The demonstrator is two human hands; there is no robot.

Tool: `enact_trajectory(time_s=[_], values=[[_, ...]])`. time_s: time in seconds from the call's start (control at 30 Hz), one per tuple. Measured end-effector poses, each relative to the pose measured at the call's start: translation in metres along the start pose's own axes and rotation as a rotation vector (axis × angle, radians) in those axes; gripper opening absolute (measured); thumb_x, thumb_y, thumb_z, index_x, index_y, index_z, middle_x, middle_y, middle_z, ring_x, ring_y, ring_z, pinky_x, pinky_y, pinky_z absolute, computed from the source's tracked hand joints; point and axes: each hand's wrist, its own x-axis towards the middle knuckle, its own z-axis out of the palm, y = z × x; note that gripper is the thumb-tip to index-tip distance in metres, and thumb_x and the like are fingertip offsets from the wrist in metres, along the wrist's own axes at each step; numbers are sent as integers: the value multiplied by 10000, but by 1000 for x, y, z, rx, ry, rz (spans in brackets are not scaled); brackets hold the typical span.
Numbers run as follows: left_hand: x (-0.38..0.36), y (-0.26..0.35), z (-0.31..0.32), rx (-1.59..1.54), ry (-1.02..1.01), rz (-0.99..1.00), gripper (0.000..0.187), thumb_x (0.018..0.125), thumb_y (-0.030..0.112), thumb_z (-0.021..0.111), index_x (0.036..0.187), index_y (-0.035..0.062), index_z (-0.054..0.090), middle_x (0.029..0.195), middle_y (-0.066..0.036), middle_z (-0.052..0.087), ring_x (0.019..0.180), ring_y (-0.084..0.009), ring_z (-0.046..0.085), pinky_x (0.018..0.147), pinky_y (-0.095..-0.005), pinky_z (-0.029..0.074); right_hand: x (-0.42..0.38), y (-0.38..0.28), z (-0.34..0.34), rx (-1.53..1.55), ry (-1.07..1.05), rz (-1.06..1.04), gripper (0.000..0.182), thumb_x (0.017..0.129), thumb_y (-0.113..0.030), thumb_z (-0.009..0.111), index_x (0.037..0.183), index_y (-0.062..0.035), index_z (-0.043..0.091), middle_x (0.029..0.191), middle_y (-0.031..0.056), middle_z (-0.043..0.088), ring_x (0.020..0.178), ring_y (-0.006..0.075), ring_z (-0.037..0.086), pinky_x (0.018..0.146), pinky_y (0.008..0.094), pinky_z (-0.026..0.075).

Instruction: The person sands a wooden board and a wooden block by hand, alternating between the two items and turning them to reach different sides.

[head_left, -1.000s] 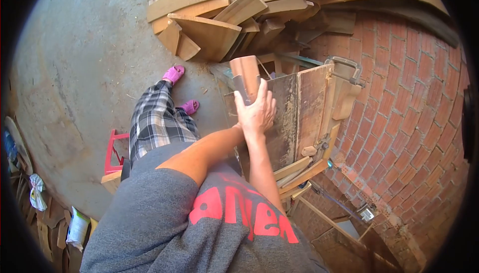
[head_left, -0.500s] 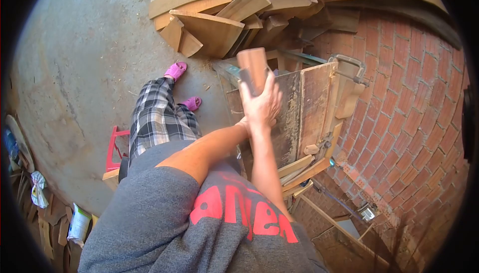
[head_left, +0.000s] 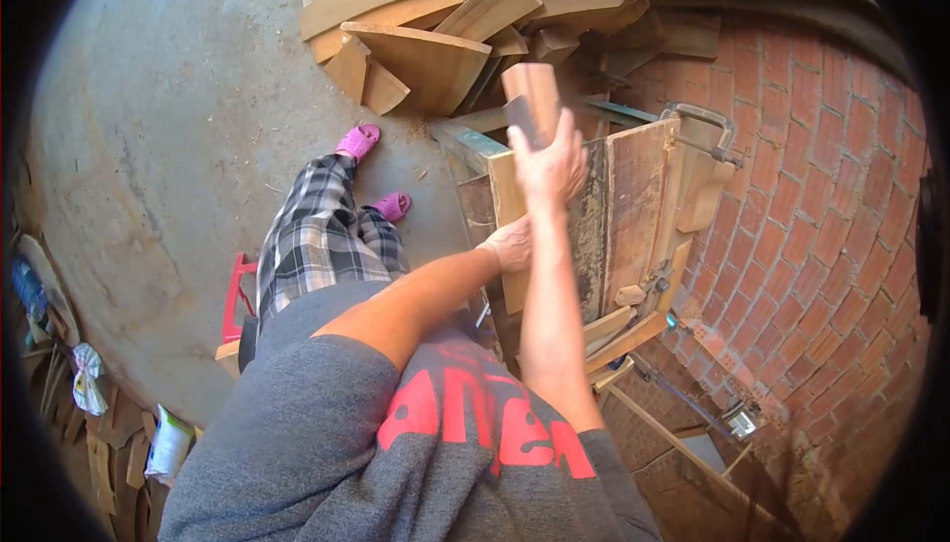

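Observation:
My right hand (head_left: 556, 168) is closed round a wooden block (head_left: 535, 87) with a dark patch on its near side, held over the far end of a workbench. Below it, my left hand (head_left: 508, 244) lies at a pale wooden board (head_left: 507, 196) on the bench's near side. My right forearm crosses in front of the left fingers, so I cannot see whether they grip the board or rest on it. Worn, stained planks form the bench top (head_left: 633, 196).
A metal clamp (head_left: 727, 136) is fixed at the bench's far right corner. Stacked wood pieces (head_left: 421, 62) lie beyond the bench. A brick wall (head_left: 802, 215) rises on the right. A red frame (head_left: 236, 299) stands on the left, with a white bag (head_left: 170, 445) below it.
My right hand has moved up and to the right with the wooden block. More of the pale board and of my left hand now shows. The view has shifted slightly.

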Motion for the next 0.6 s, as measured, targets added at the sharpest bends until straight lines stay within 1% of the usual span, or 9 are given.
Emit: enact_trajectory(time_s=[0.07,0.1,0.13,0.17,0.23,0.4,0.47,0.53,0.6], values=[[14,-3,-19,-142,-343,-27,359,925,296,458,1183,122,637,1195,-70,610,1110,-256,505,1037,-427,342,32,9,0,-103,4,22,823,710,-460,818,1382,-119,485,1184,181,635,1096,380,595,910,500,467],[21,-7,-41,-158,-478,-39,297,886,276,501,1086,116,651,1109,-57,598,1069,-235,510,956,-385,363,35,17,-6,-83,9,46,794,720,-480,807,1359,-112,511,1190,187,641,1107,383,601,919,495,474],[24,-11,-43,-146,-472,-31,297,886,276,501,1086,116,651,1109,-57,598,1069,-235,510,956,-385,363,37,25,-12,-62,12,63,768,730,-499,797,1335,-105,538,1196,194,647,1119,387,607,929,490,480],[25,-11,-43,-160,-410,-65,262,870,275,519,1036,119,648,1049,-45,580,1031,-218,506,916,-367,363,30,40,-14,81,46,112,805,724,-466,812,1370,-106,494,1209,198,634,1134,390,588,932,509,467],[22,-6,-43,-158,-268,-89,164,843,255,561,932,132,623,915,-32,515,940,-198,491,865,-345,374,-4,67,-23,127,144,157,818,735,-474,807,1378,-74,496,1251,223,613,1141,406,584,955,511,458],[24,-15,-48,-276,-318,-102,168,843,227,598,973,123,623,971,-50,534,985,-236,502,881,-373,383,-122,129,-24,392,215,541,876,755,-481,814,1415,-20,468,1328,260,576,1224,413,555,1015,478,437],[26,-31,-63,-338,-147,-227,218,817,206,627,1022,133,621,1052,-63,540,1038,-265,500,898,-407,380,-171,143,-17,457,279,698,872,758,-466,815,1417,-14,465,1322,261,583,1202,406,577,1000,464,450],[28,-61,-86,-165,-49,-371,308,801,214,666,1100,154,623,1125,-69,544,1067,-296,489,903,-445,380,-212,145,-17,478,280,858,858,760,-454,813,1408,-7,472,1313,264,587,1185,403,591,987,457,458],[41,-90,-115,-95,-23,-624,362,823,260,687,1165,160,620,1145,-83,558,1069,-311,506,910,-457,398,-244,150,5,486,361,929,833,763,-449,806,1399,-16,486,1300,253,596,1176,403,592,978,465,457]])
